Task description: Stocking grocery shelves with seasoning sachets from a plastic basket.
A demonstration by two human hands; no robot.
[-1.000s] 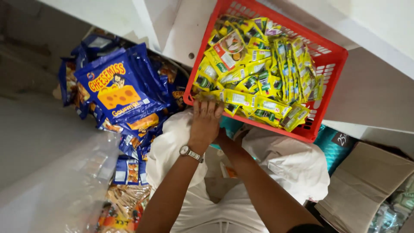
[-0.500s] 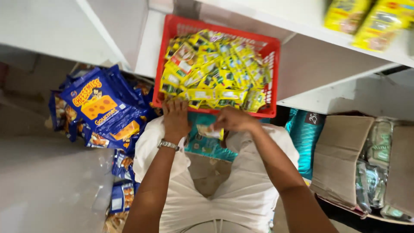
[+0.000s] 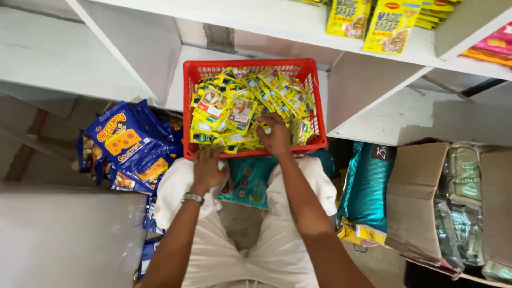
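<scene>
I see the red basket (image 3: 250,109) sitting square in front of me now on the white shelf (image 3: 373,114); a second ago it was tilted and off to the right of the view, so the view has swung round to face it. The hands have moved with it. The left hand (image 3: 207,169), which was up at the basket's near edge, now rests just below the basket's front rim, fingers curled loosely over the rim and the white cloth on my knee; I cannot tell whether it grips anything. The right hand (image 3: 276,134), which was tucked low under the basket, has come over the rim and lies among the yellow sachets (image 3: 240,104) near the basket's front right corner, fingers bent down into the pile; whether they pinch a sachet is hidden. My judgement: the work has gone from handling the basket to working through what is in it.

Counts: one basket, two hands, one wristwatch (image 3: 193,198) on the left wrist. The sachets are heaped and overlap, too many to count. Left of the basket lies a pile of blue snack bags (image 3: 130,146), at least four. Above and right of the basket stand two yellow packets (image 3: 373,18). Right of the basket is one teal sack (image 3: 368,184), then one open cardboard box (image 3: 421,197).
</scene>
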